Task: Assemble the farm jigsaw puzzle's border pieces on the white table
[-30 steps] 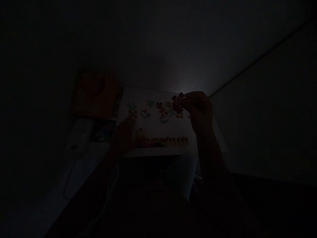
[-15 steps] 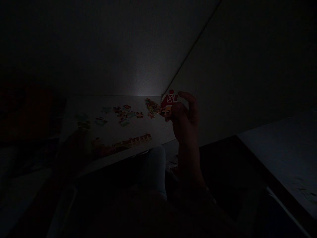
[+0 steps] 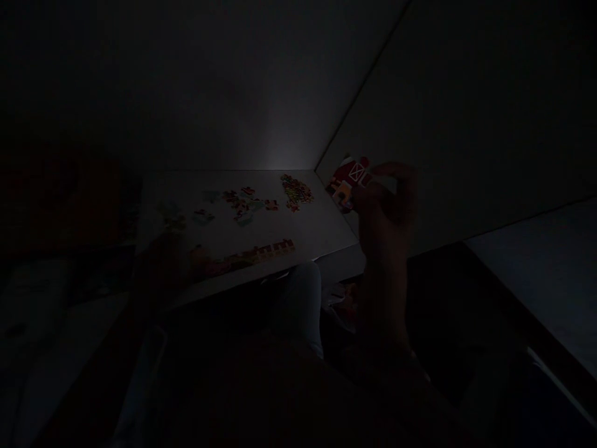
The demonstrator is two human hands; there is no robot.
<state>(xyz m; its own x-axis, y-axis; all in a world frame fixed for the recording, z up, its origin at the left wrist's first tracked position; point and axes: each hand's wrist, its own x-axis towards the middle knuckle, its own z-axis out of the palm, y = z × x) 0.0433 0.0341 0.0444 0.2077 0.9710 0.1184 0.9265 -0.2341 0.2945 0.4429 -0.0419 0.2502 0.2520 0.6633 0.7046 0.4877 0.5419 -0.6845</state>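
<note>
My right hand [image 3: 387, 199] is raised at the right end of the table, its thumb and forefinger pinching a jigsaw puzzle piece [image 3: 355, 174] with a red barn and white cross lines on it. My left hand [image 3: 161, 261] lies in deep shadow at the table's left end; its fingers cannot be made out. Beside it, a joined strip of puzzle pieces [image 3: 254, 254] runs along the near edge. Loose puzzle pieces [image 3: 240, 204] lie scattered in the middle, and a heap of puzzle pieces [image 3: 297, 190] sits near the far right corner.
The room is very dark. A white table [image 3: 321, 227] stands against a pale wall [image 3: 280, 137], with another wall [image 3: 448, 143] on the right. An orange-brown object [image 3: 60, 202] is at the left. My knee [image 3: 305, 298] shows below the table's near edge.
My right hand and the barn piece have shifted right and slightly up in the view. The table has also slid a little right and up as the camera turned.
</note>
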